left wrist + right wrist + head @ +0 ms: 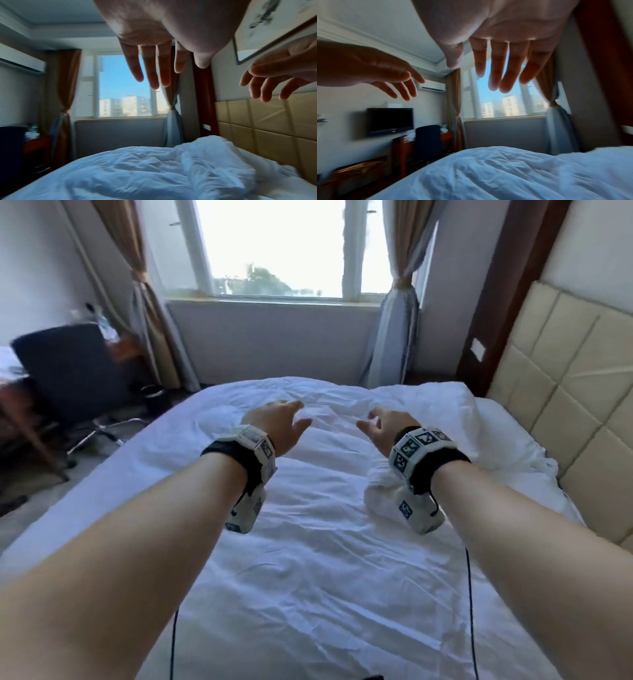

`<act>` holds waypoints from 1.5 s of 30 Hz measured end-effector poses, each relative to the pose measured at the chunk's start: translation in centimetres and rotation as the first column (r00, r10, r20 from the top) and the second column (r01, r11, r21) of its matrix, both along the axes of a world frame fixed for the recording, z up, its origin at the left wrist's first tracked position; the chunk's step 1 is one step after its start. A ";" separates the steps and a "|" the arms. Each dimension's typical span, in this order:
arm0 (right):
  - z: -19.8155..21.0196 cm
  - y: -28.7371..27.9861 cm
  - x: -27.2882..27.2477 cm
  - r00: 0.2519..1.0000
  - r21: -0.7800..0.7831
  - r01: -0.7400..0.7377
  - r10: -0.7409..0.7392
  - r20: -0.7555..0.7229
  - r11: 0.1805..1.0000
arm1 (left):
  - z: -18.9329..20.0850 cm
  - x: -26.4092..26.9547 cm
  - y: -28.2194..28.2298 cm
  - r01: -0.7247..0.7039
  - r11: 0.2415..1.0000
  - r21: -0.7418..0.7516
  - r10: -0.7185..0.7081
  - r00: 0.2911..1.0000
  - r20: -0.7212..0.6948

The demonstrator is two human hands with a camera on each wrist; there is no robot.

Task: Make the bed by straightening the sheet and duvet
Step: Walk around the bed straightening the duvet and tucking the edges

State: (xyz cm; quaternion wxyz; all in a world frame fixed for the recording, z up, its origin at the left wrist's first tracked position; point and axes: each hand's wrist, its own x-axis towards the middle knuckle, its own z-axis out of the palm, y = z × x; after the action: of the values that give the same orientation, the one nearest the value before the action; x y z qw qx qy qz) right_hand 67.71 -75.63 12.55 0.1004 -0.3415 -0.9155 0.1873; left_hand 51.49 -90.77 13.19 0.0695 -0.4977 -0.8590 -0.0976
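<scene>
Both arms reach out over the bed; the left hand [279, 422] and the right hand [383, 428] hang side by side above the white duvet [308, 542], apart from each other and touching no cloth; each grip is wide, fingers [150, 75] straight and spread, holding nothing. The duvet lies rumpled below and ahead of both hands, creased across the middle, with a bunched ridge [428, 395] at the far right corner near the padded headboard [565, 405]; the sheet cannot be told apart from the duvet. Beyond the bed stand a window [281, 251] with tied curtains [400, 320] and a dark chair [72, 368] at the left.
</scene>
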 end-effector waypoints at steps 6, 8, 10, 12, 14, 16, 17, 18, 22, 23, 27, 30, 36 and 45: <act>0.7 -15.3 -16.4 0.960 0.058 -0.277 0.278 -0.012 0.959 | 0.1 -11.9 -18.9 -0.253 0.965 0.073 0.252 0.967 0.028; 0.6 -21.0 -21.6 0.939 0.061 -0.343 0.345 -0.013 0.937 | -0.3 -15.9 -25.4 -0.325 0.942 0.082 0.323 0.946 0.038; 0.5 -26.7 -26.7 0.916 0.065 -0.397 0.399 -0.029 0.916 | -0.5 -19.9 -31.8 -0.386 0.918 0.090 0.383 0.922 0.050; 0.5 -32.2 -31.4 0.895 0.059 -0.442 0.445 -0.046 0.895 | -0.2 -23.6 -37.8 -0.438 0.894 0.101 0.435 0.899 0.050; 0.6 -37.3 -35.9 0.869 0.054 -0.490 0.492 -0.048 0.870 | 0.4 -26.7 -43.7 -0.494 0.861 0.117 0.492 0.869 0.048; 1.3 -42.1 -40.1 0.841 0.042 -0.537 0.539 -0.046 0.842 | 1.2 -29.7 -49.1 -0.543 0.829 0.133 0.544 0.838 0.032; 1.8 -44.3 -42.1 0.826 0.034 -0.560 0.561 -0.049 0.827 | 1.6 -31.3 -51.6 -0.567 0.811 0.144 0.570 0.821 0.026; 2.3 -46.4 -44.4 0.811 0.032 -0.582 0.582 -0.054 0.813 | 1.9 -32.9 -54.0 -0.592 0.791 0.156 0.596 0.803 0.024; 2.6 -54.3 -54.1 0.740 0.082 -0.666 0.670 -0.054 0.742 | 1.7 -39.0 -62.7 -0.672 0.716 0.189 0.679 0.733 0.036; 2.1 -56.3 -56.7 0.722 0.081 -0.686 0.691 -0.048 0.723 | 1.3 -40.5 -64.8 -0.694 0.697 0.178 0.701 0.712 0.035; -0.8 -64.5 -67.3 0.629 0.053 -0.775 0.776 -0.029 0.630 | -0.7 -48.1 -73.1 -0.789 0.604 0.111 0.792 0.610 0.029; -2.5 -69.6 -75.5 0.570 0.023 -0.821 0.821 -0.027 0.570 | -1.5 -55.3 -78.0 -0.842 0.533 0.084 0.844 0.537 0.021; -1.4 -77.9 -91.0 0.497 0.028 -0.867 0.868 -0.028 0.497 | -0.5 -68.8 -85.1 -0.876 0.478 0.066 0.877 0.480 0.027; -3.4 -87.0 -113.7 0.526 0.033 -0.850 0.850 -0.031 0.527 | -3.2 -93.1 -94.4 -0.855 0.517 0.036 0.855 0.518 0.009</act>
State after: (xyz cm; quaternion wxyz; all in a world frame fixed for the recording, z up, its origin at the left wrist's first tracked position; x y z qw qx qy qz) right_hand -45.98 -162.58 9.16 0.0187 0.1519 -0.9649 0.2134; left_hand -41.56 -185.17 9.99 0.1218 -0.0110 -0.9904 -0.0638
